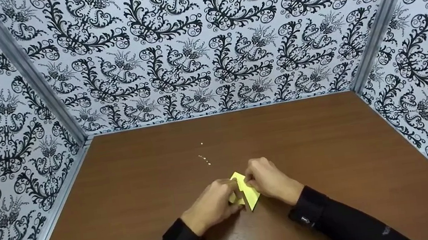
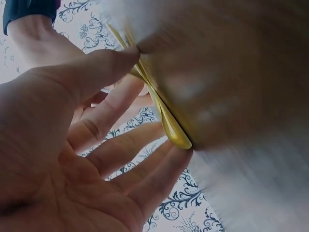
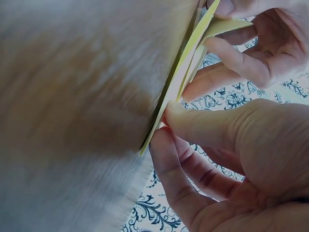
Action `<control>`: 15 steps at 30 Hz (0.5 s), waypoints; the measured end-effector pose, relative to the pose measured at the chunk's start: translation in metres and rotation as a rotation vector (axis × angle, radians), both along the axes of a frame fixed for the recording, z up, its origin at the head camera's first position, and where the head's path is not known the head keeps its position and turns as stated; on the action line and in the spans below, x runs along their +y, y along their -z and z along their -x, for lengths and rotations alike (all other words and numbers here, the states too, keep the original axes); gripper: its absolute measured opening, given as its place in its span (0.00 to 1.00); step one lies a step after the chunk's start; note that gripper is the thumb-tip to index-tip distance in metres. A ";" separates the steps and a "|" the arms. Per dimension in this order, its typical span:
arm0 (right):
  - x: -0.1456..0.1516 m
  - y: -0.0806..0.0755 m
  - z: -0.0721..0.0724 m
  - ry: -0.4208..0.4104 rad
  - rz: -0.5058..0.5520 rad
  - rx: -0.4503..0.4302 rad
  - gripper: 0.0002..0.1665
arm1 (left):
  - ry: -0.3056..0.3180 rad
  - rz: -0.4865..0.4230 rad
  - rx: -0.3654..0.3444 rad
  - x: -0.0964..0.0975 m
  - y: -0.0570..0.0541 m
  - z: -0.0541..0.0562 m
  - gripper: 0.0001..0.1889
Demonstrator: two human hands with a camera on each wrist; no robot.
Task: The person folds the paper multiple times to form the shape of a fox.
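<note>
A folded piece of yellow paper (image 1: 251, 196) lies between both hands low over the table, its pointed corner toward the person. My left hand (image 1: 220, 202) holds its left side; in the left wrist view the thumb presses on the folded paper (image 2: 166, 121) with the fingers spread behind and below it. On the right side, my right hand (image 1: 268, 177) pinches the paper between thumb and fingertips. Several thin layers of the paper (image 3: 186, 63) show edge-on in the right wrist view, with a flap standing out near the left hand's fingers.
Small white specks (image 1: 205, 160) are scattered on the brown wooden table (image 1: 140, 158) beyond the hands. Walls with black-and-white floral pattern (image 1: 204, 47) enclose the table at the back and sides, joined by grey metal posts (image 1: 29, 70).
</note>
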State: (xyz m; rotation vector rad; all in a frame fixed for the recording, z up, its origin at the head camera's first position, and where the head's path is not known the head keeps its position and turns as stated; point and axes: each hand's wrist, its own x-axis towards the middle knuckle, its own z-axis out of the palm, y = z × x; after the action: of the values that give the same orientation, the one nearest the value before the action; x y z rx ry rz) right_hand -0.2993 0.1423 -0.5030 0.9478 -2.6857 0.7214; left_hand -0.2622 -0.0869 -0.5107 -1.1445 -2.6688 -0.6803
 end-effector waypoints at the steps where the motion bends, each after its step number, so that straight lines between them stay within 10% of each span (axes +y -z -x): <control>1: 0.000 0.000 0.000 0.000 -0.001 0.001 0.14 | 0.006 -0.001 -0.007 -0.001 0.000 0.001 0.12; 15: 0.001 0.001 0.003 -0.007 0.019 -0.005 0.14 | 0.039 0.010 -0.018 -0.010 0.001 0.006 0.15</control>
State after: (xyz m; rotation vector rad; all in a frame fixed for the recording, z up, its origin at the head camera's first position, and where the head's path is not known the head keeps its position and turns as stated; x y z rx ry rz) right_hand -0.3021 0.1428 -0.5037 0.9520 -2.6763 0.7496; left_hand -0.2677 -0.0968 -0.5120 -1.2016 -2.6747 -0.6877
